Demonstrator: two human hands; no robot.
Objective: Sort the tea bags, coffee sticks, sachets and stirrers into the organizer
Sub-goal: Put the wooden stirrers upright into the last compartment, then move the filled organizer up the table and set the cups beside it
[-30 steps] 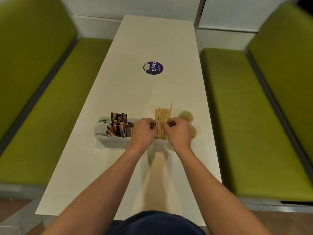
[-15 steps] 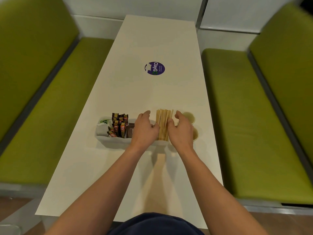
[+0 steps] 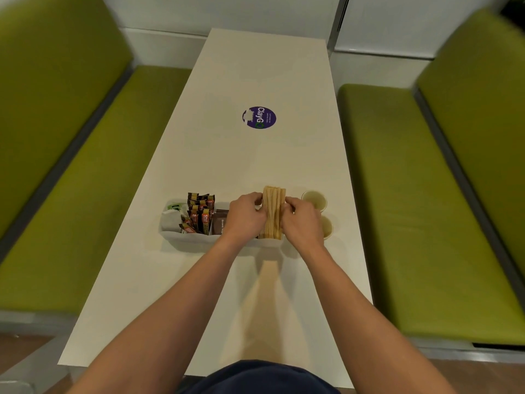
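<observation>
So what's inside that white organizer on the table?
Left to right: tea bags, coffee sticks, brown sachets, upright wooden stirrers held by the left hand and right hand, which cover the section beside them.

Canteen or office-pantry booth: long white worktop (image 3: 284, 166), green padded left bench (image 3: 93, 194) & right bench (image 3: 403, 200) flanking it, purple "ClayGo" sticker (image 3: 259, 117) at its centre, condiment organizer (image 3: 184, 240) on it.

Head view, down over table (image 3: 199, 280)
</observation>
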